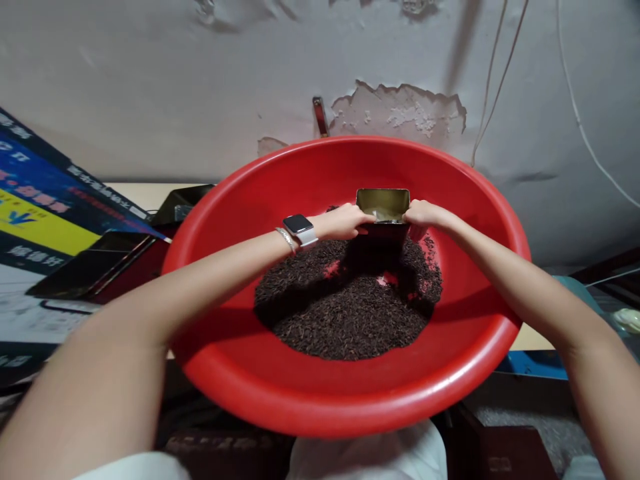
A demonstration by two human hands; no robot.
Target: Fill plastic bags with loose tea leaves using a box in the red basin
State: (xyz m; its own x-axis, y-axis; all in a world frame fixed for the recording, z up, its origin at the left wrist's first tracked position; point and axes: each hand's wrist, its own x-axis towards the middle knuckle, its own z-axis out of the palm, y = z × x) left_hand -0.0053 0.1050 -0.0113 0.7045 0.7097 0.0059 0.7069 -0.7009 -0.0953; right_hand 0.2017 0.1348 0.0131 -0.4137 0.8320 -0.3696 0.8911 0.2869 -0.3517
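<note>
A large red plastic basin (350, 413) holds a bed of dark, dry, loose leaves that look like tea (345, 327). Over the far part of this bed, I have a rectangular metal tin (383, 200) with a gold-coloured inside and a dark outside. My left hand (344, 222) grips its left side, with a watch and a bracelet on that wrist. On the tin's right side, my right hand (423, 213) is closed round the rim. Something pale and shiny shows inside the tin; what it is I cannot tell. Red basin floor shows through gaps in the leaves.
A printed board (45, 207) and a dark red box with a black lid (125, 267) stand left of the basin. Behind is a wall with peeling paint (400, 110), with a red-handled item (320, 117) against it and cords hanging at right. The basin rests on a pale tabletop (533, 339).
</note>
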